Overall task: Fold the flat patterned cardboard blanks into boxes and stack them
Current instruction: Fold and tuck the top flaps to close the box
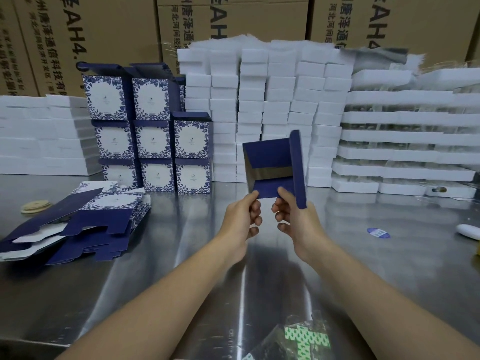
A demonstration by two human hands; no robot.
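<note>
Both hands hold a partly opened navy box (272,165) up above the steel table, its open end facing me and one flap standing up at its right. My left hand (241,216) pinches the box's lower left edge. My right hand (293,216) grips its lower right corner beside the flap. A pile of flat blue-and-white patterned blanks (78,224) lies on the table at the left. Behind them, folded patterned boxes (153,141) stand stacked in three rows.
Tall stacks of white foam blocks (272,100) line the back, with more (39,136) at the left and foam trays (405,141) at the right. Brown cartons (233,19) form the wall. A round sticker (378,233), a wooden disc (35,206) and a plastic bag (304,336) lie on the table (181,255).
</note>
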